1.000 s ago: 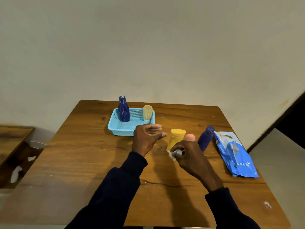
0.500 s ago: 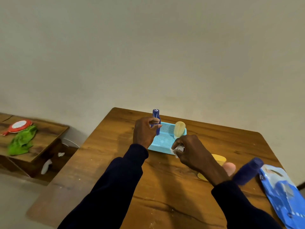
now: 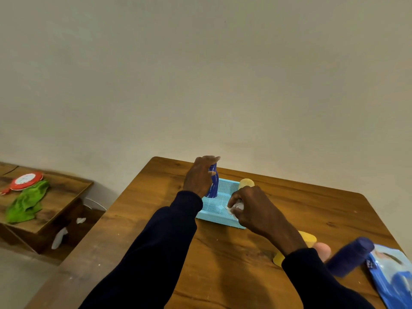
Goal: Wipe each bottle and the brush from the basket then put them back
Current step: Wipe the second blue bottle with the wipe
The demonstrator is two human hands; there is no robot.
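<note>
A light blue mesh basket sits at the far middle of the wooden table. My left hand grips the neck of a dark blue bottle that stands at the basket's left end. The tan-bristled brush stands at the basket's far right. Just in front of the brush, over the basket, my right hand pinches a crumpled white wipe. A yellow bottle stands outside the basket behind my right forearm, with a pink cap and a dark purple bottle beside it.
A blue wipes packet lies at the table's right edge. A lower wooden side table on the left carries a green cloth and a red-rimmed round lid. White scraps lie under it.
My left hand reached from mid-table to the basket and took hold of the dark blue bottle's neck. My right hand carried the wipe over the basket. The view swung left.
</note>
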